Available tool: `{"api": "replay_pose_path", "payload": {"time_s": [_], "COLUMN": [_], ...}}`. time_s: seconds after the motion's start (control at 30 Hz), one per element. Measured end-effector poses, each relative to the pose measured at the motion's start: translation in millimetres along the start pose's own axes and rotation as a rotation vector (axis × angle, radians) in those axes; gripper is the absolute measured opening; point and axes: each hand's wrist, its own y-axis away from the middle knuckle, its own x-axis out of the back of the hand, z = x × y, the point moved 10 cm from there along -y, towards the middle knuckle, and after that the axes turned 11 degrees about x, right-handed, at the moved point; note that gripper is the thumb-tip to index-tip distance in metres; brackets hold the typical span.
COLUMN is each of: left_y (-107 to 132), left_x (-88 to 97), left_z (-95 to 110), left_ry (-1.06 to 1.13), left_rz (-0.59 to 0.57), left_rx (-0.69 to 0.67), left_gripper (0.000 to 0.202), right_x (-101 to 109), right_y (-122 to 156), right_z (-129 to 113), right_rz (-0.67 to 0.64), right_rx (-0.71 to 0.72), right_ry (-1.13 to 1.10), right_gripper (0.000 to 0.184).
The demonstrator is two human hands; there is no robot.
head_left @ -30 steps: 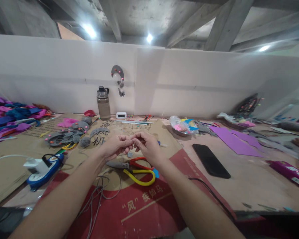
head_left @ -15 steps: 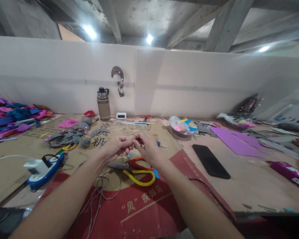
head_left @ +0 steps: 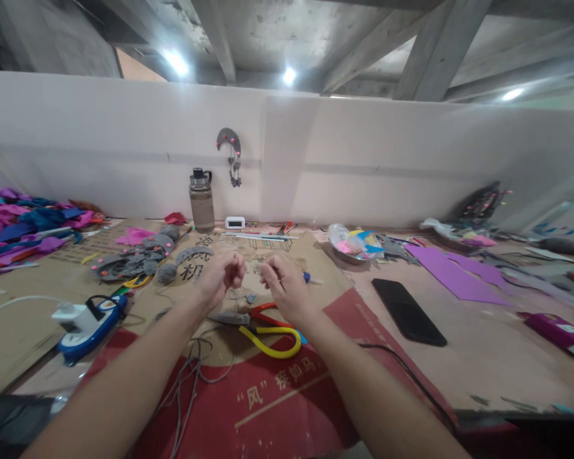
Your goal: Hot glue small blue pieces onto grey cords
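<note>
My left hand [head_left: 223,278] is curled closed above the cardboard, its fingertips turned inward. Facing it across a small gap, my right hand [head_left: 284,285] has thumb and forefinger pressed together. Whatever either hand pinches is too fine to make out. A small grey piece [head_left: 251,298] shows below the gap between the hands. Just under them lie scissors with one red and one yellow handle [head_left: 280,353], partly covered by my right hand and wrist. Loose grey cord [head_left: 189,376] trails over the red part of the cardboard [head_left: 268,427] beside my left forearm.
Left stand a blue power strip [head_left: 88,338], grey felt pieces [head_left: 146,261] and a yarn ball [head_left: 167,273]. A bottle [head_left: 201,204] stands at the back. Rightward are a bowl [head_left: 351,257], a black phone [head_left: 408,312] and purple sheets [head_left: 459,277]. A grey crescent ornament [head_left: 229,141] hangs on the partition.
My hands were touching at the fingertips and have drawn apart, the left hand moving left and curling more. The scissors and cord lie as before.
</note>
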Motion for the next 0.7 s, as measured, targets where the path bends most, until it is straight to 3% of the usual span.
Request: {"api": "replay_pose_path", "payload": {"time_s": [0.07, 0.2, 0.3, 0.53, 0.7], "left_y": [1.8, 4.4, 4.9, 0.9, 1.5], "left_x": [-7.0, -20.9, -28.5, -29.8, -21.1], "left_z": [-6.0, -6.8, -4.5, -9.6, -1.4], "left_ry": [-0.095, -0.295, -0.427, -0.441, -0.389], "left_rz": [-0.002, -0.054, -0.103, -0.126, -0.016], "left_rx": [0.000, -0.069, -0.106, -0.081, -0.149], "left_gripper": [0.016, 0.028, 0.038, 0.042, 0.029], "right_x": [-0.6, -12.4, -8.6, -7.2, -2.3], "right_y": [0.8, 1.3, 3.0, 6.6, 12.2], "right_z": [3.4, 4.2, 12.0, 20.7, 31.6], "right_rz": [0.018, -0.067, 0.000, 0.057, 0.132], "right_rx": [-0.016, 0.010, -0.043, -0.097, -0.182], "right_ry": [-0.009, -0.019, -0.035, -0.108, -0.088], "right_gripper": [0.016, 0.016, 0.011, 0.014, 0.018]}}
